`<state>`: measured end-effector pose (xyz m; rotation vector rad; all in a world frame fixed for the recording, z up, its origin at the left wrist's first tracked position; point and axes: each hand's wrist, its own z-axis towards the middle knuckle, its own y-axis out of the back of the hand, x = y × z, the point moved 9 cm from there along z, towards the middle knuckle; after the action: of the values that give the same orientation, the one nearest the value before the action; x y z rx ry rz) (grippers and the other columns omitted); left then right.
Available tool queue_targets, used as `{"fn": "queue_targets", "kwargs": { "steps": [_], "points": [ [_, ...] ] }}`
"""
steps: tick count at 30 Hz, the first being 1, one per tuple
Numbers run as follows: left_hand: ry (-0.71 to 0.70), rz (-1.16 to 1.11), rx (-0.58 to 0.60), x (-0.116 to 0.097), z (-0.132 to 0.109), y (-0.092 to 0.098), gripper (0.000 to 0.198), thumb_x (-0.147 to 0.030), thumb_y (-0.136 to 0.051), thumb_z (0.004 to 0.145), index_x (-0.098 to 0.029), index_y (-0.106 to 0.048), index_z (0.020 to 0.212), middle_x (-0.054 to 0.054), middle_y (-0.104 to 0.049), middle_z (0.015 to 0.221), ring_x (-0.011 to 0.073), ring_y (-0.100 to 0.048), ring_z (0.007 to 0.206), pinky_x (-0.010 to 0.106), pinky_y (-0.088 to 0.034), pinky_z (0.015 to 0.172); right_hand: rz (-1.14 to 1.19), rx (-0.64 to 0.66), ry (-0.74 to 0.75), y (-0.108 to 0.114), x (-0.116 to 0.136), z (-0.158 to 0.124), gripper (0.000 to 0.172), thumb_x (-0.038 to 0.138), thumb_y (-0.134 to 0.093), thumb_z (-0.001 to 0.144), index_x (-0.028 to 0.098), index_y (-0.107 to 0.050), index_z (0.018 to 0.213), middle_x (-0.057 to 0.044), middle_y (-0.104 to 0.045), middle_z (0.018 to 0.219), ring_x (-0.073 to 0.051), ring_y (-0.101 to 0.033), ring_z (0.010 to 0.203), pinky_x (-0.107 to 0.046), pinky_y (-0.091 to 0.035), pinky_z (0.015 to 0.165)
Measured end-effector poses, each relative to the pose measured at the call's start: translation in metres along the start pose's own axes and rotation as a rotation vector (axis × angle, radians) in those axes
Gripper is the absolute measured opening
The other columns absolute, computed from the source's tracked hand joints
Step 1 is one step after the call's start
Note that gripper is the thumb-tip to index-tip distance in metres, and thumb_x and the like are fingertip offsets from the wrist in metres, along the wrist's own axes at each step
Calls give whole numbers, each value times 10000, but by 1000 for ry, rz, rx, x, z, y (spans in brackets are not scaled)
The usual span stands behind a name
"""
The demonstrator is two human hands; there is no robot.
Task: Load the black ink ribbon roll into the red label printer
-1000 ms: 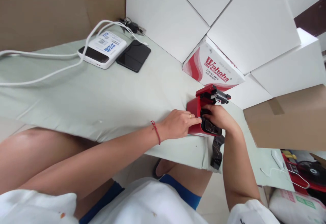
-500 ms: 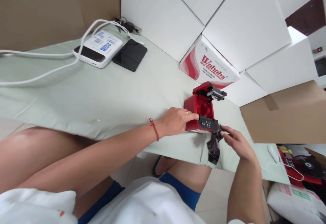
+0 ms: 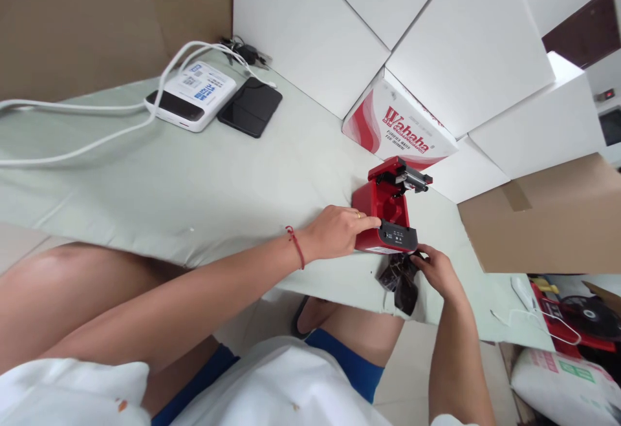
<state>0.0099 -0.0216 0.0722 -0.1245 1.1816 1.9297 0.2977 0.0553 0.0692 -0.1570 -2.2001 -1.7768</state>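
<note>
A small red label printer stands on the cloth-covered table, its lid raised and the inside bare to view. A black roller part hangs under that lid. My left hand grips the printer's near left side, the index finger stretched along the front rim by the black button panel. Just right of the panel, my right hand is closed in a pinch on a crumpled strip of dark glossy film. The film droops in folds below the printer, over the table's front edge. My right fingertips are partly hidden.
A white power bank with white cables and a black phone lie at the left, keys behind them. A Wahaha carton stands behind the printer. Cardboard boxes are at the right. A white cable trails there.
My right hand has shifted slightly left and closer under the printer's corner. The dark film has bunched up and spread to the left. My left hand and the printer stay put.
</note>
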Motion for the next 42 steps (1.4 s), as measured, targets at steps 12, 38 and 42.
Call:
{"fn": "queue_targets", "kwargs": {
  "steps": [12,38,42],
  "points": [
    [9,63,95,-6,0,-7,603,-44,-553,789,-189,-564,1374,40,-748,913,236,-735,861,315,-535,666,21,156,385,68,151,-19,408,480,-625,944,276,-699,1289,-71,-734,1237,-238,-688,1003,-344,-558,835],
    [-210,101,46,-40,-2,-5,531,-58,-488,921,-198,-591,1423,49,-579,1533,208,-659,1102,308,-589,708,-8,-650,646,81,198,10,422,444,-481,1046,246,-634,1386,-121,-706,1325,-290,-603,1260,-506,-511,1060],
    [-218,111,48,-41,-2,-5,517,-67,-498,925,-190,-592,1418,67,-591,1519,211,-660,1115,300,-597,717,-122,-515,678,57,193,27,465,453,-445,1059,210,-603,1423,-148,-642,1430,-307,-515,1386,-551,-422,1155]
  ]
}}
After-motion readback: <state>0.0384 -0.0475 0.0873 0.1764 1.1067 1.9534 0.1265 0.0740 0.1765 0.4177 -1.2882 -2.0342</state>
